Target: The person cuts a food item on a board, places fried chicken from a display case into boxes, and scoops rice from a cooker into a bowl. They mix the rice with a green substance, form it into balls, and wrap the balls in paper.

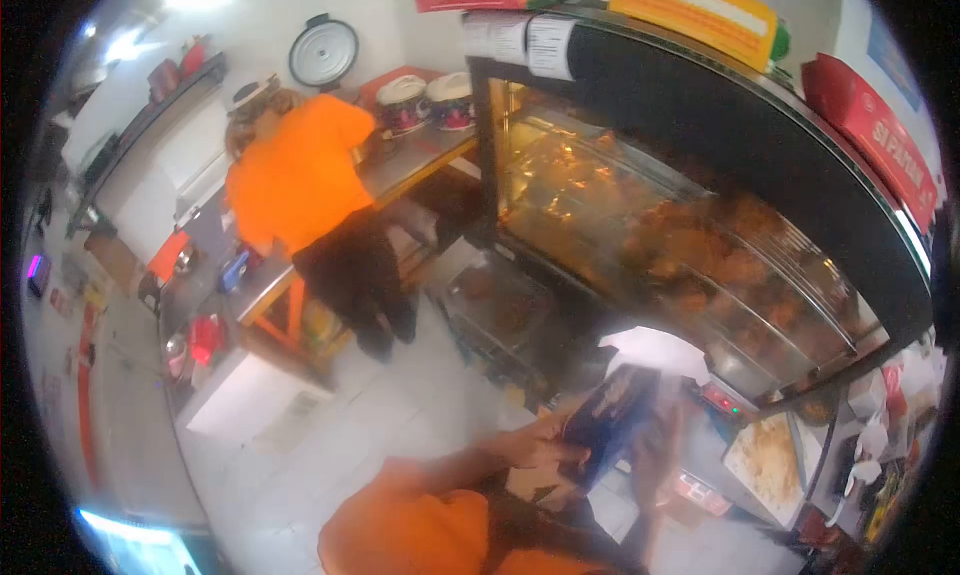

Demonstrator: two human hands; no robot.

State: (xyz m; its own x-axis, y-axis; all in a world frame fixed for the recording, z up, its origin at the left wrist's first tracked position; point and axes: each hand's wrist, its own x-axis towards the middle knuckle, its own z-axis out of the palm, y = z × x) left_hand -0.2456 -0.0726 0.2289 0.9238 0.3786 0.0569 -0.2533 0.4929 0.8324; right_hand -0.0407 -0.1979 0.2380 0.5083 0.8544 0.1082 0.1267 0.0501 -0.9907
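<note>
**Hands on a dark packet beside the fried-food display**

Pale floor tiles (400, 415) fill the middle of a cramped kitchen seen from above, with a steel counter (420, 160) along the far wall. Nearest the camera, the wearer's orange sleeve (420, 525) runs up from the bottom edge, the forearm stretched forward and slightly right. That left hand (535, 443) meets the lower edge of a dark, glossy rectangular packet (610, 415), fingers curled against it in a grip. The right hand (655, 455) is badly blurred at the packet's right side; it seems to touch the packet, but I cannot tell whether its fingers are closed. The packet tilts upward, held in the air just before a small scale with a red readout (722, 400). Right of it lies a metal tray of pale golden food (765, 460). Beyond rises a curved glass warming display (700, 245) stacked with browned fried pieces. Farther off, a co-worker in an orange shirt (300, 175) and dark trousers bends over the steel counter, near two patterned round containers (428, 100).
</note>
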